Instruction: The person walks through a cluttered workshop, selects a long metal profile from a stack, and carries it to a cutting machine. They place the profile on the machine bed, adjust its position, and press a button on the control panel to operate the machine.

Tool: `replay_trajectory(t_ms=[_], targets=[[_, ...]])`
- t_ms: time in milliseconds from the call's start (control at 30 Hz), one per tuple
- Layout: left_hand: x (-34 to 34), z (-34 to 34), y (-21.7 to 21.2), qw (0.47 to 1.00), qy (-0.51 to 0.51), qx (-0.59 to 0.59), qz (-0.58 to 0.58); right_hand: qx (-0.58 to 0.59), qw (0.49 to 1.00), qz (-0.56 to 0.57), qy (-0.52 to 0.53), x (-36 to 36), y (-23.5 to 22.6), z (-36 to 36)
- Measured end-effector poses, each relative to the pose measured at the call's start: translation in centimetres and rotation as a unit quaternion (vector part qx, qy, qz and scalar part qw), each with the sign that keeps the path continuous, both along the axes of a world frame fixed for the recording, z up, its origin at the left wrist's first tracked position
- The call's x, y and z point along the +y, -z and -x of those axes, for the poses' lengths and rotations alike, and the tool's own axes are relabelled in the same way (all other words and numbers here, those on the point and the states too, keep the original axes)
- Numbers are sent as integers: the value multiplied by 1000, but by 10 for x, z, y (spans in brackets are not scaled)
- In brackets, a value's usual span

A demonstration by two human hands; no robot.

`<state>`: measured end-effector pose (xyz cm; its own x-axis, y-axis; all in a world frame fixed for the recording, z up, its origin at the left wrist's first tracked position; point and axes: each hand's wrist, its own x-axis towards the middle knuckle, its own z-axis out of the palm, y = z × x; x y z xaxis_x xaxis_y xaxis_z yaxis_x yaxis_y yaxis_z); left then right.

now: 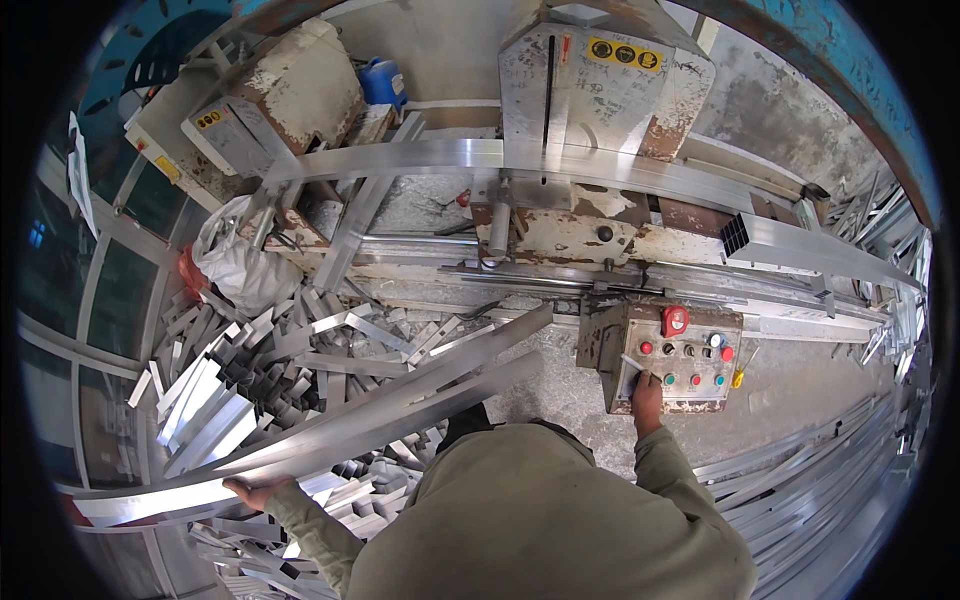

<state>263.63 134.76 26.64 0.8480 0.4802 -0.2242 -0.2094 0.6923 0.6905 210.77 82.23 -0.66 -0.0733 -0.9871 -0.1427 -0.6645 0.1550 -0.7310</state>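
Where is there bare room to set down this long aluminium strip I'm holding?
The barest patch is the concrete floor right of the control box, bordered below by long profiles. A smaller bare bit lies left of the box. The offcut heap beside your left hand is crowded, and the saw bed already carries profiles. Your right hand is at the buttons.

Cutting machine and scrap around the floor

A grey metal saw housing stands at twelve o'clock, a blue plastic jug at eleven, a white stuffed sack at ten, heaped silver aluminium offcuts at nine.
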Motion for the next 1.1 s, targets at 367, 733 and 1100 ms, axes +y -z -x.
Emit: replay_trajectory(t_ms=[367,733,1100], targets=[[-62,-4,4,997,10,51,-64,12,982,19,190,18,16,107],[-65,-31,49,971,-30,0,-239,152,957,96,226,-35,20,172],[-48,-12,68,998,51,33,-28,186,981,31,41,-79,40,217]])
